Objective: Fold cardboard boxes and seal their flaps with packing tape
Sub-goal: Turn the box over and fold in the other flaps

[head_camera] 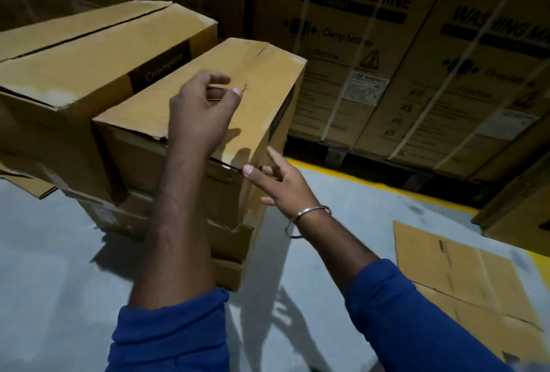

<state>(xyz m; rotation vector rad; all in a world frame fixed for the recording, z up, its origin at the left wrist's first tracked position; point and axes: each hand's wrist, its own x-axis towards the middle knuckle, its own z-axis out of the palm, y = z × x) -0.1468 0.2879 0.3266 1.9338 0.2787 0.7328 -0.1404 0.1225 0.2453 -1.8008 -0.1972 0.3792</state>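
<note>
A long brown cardboard box [268, 74] lies on a stack of other boxes, its top flaps closed with a seam running along it. My left hand [199, 109] hovers over the box top, fingers loosely curled and thumb out, with nothing visible between them. My right hand [276, 184] is at the box's near right corner, fingers spread and straight, the fingertips close to a gap under the top flap. No tape roll is in view.
A larger closed box [89, 53] lies against the left side of the first. Flattened cardboard [464, 276] lies on the grey floor at right. Tall washing machine cartons [342, 29] form a wall behind a yellow floor line [357, 175].
</note>
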